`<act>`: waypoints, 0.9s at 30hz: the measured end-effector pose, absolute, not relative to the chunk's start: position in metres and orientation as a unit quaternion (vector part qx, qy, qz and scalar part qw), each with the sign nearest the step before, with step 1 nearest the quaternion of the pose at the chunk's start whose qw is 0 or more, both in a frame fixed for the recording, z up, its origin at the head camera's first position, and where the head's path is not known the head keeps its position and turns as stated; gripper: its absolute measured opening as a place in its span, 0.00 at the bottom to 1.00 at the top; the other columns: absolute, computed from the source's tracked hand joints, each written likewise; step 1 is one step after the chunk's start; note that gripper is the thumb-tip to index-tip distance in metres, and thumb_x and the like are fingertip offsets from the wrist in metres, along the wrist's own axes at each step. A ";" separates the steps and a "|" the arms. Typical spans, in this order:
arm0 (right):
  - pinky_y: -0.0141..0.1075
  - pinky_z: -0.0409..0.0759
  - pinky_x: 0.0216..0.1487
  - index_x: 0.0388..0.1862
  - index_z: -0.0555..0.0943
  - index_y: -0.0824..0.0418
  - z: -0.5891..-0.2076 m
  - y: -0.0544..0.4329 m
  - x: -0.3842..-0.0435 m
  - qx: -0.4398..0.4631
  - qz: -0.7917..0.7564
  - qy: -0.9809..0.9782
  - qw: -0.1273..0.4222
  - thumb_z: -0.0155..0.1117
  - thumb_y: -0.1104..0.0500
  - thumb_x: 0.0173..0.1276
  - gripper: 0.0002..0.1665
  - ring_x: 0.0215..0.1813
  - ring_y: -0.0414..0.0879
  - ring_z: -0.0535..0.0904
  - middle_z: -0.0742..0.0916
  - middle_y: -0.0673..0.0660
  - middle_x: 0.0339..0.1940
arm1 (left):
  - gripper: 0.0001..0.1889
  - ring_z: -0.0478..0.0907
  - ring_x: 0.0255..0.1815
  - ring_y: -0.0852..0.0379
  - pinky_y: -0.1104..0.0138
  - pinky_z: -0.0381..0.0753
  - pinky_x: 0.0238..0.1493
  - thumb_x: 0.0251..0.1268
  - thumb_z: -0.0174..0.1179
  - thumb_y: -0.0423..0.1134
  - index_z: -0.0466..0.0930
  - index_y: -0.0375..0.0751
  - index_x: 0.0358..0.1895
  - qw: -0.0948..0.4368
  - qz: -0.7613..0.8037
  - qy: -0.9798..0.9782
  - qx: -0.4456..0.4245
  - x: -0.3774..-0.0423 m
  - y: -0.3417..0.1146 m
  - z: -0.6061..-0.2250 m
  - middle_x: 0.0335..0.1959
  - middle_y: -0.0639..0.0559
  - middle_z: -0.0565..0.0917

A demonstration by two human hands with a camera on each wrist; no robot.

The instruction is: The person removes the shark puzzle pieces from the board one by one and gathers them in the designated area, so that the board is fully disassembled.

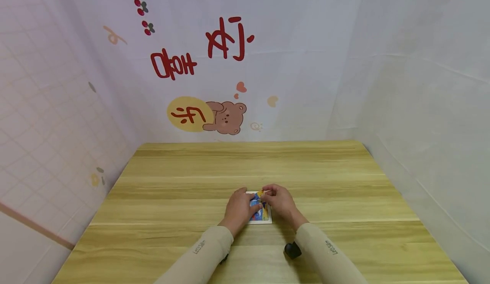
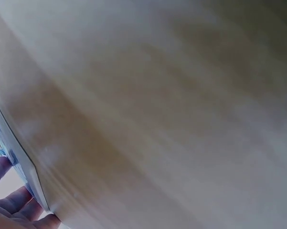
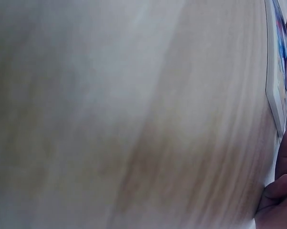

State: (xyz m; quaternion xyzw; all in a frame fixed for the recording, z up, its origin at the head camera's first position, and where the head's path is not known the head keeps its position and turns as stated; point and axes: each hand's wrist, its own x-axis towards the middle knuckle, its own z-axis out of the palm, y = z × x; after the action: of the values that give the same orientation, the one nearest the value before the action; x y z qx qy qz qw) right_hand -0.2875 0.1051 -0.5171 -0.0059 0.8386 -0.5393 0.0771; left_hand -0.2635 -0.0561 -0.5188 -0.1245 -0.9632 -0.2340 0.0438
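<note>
A small flat picture puzzle (image 1: 262, 222) with a white border and a blue, yellow and red picture lies on the table. My left hand (image 1: 238, 208) rests over its left side, the thumb reaching across the picture. At the top right corner, my right hand (image 1: 282, 202) pinches a small yellow puzzle piece (image 1: 260, 193) between thumb and fingertips. The left wrist view catches the left hand (image 2: 19, 205) at the edge of the board (image 2: 33, 179). In the right wrist view, the right hand (image 3: 282, 191) is beside the board's corner, its grip mostly cut off.
The wood-grain table (image 1: 172, 182) extends around the puzzle. A white cloth wall (image 1: 306, 84) with a printed bear (image 1: 228, 118) and red characters rises behind it, and cloth also hangs at both sides. A black object (image 1: 292, 250) sits beneath the right wrist.
</note>
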 end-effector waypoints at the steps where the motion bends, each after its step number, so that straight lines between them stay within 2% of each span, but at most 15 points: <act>1: 0.34 0.76 0.35 0.51 0.83 0.65 -0.517 0.105 -0.288 -0.007 -0.537 0.840 0.078 0.69 0.66 0.64 0.16 0.35 0.44 0.79 0.85 0.54 0.33 | 0.23 0.75 0.60 0.37 0.50 0.71 0.63 0.60 0.69 0.51 0.87 0.36 0.51 0.044 -0.232 -0.964 -0.125 -0.264 -0.056 -0.519 0.57 0.33 0.80; 8: 0.35 0.75 0.33 0.56 0.84 0.62 -0.517 0.108 -0.288 -0.029 -0.510 0.856 0.077 0.69 0.64 0.64 0.21 0.33 0.43 0.77 0.85 0.52 0.32 | 0.24 0.74 0.62 0.37 0.50 0.71 0.63 0.61 0.69 0.52 0.86 0.37 0.53 0.030 -0.232 -0.965 -0.117 -0.263 -0.056 -0.518 0.59 0.33 0.79; 16: 0.35 0.78 0.31 0.57 0.82 0.65 -0.516 0.115 -0.291 -0.046 -0.531 0.840 0.100 0.70 0.65 0.64 0.21 0.30 0.45 0.80 0.86 0.53 0.31 | 0.24 0.74 0.62 0.38 0.50 0.70 0.63 0.61 0.69 0.52 0.86 0.38 0.53 0.028 -0.221 -0.968 -0.116 -0.264 -0.055 -0.519 0.59 0.35 0.79; 27: 0.38 0.82 0.38 0.59 0.76 0.70 -0.508 0.176 -0.310 0.022 -0.564 0.818 0.106 0.67 0.66 0.66 0.22 0.32 0.48 0.82 0.87 0.59 0.40 | 0.24 0.71 0.66 0.39 0.51 0.68 0.66 0.63 0.67 0.52 0.86 0.35 0.52 0.020 -0.232 -0.965 -0.119 -0.262 -0.056 -0.520 0.60 0.36 0.79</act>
State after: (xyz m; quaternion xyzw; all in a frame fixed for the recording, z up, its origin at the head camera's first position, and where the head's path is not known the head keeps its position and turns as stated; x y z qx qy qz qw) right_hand -0.3102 0.1756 -0.5082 0.0224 0.8184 -0.5643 0.1059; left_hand -0.2621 -0.0561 -0.5203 -0.1190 -0.9651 -0.2324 0.0200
